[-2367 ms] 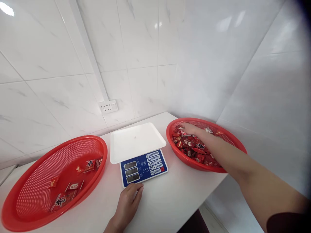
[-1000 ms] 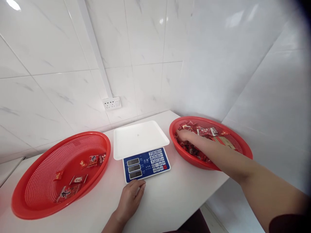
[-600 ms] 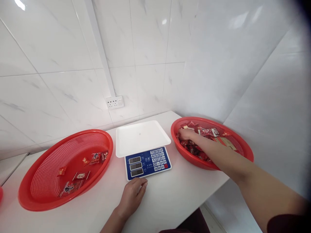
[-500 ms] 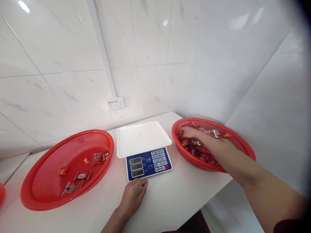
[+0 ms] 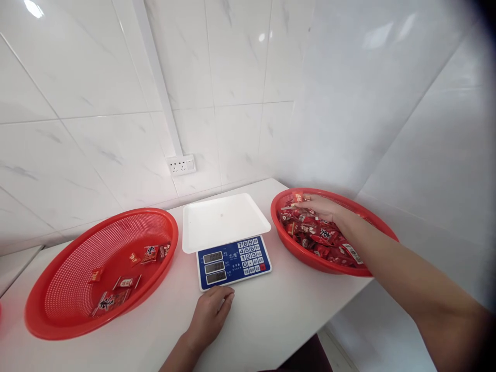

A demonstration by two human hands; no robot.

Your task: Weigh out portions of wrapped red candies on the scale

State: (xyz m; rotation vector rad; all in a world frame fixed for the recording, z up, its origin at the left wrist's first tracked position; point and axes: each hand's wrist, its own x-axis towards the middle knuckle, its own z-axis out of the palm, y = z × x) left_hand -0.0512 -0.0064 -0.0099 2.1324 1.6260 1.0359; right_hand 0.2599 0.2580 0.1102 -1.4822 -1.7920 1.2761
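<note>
My right hand point(image 5: 315, 205) is over the candy packets point(image 5: 323, 235) in the right red basket point(image 5: 298, 253), its fingers closed on a small red packet point(image 5: 298, 197) near the far rim. Loosely curled, my left hand point(image 5: 213, 311) rests on the table against the front edge of the blue and white scale point(image 5: 234, 262); nothing shows in it. The white weighing tray point(image 5: 225, 221) bears nothing. Several packets point(image 5: 110, 300) lie scattered in the left red basket point(image 5: 48, 328).
A tiled wall point(image 5: 116, 139) with a socket point(image 5: 182, 165) rises behind the white table point(image 5: 251, 320). Another wall stands at the right. Part of a red object shows at the far left edge.
My right hand has lifted from among the packets and shifted slightly right, with a small red packet now at its fingertips. Packets beneath it lie differently. My left hand stays by the scale.
</note>
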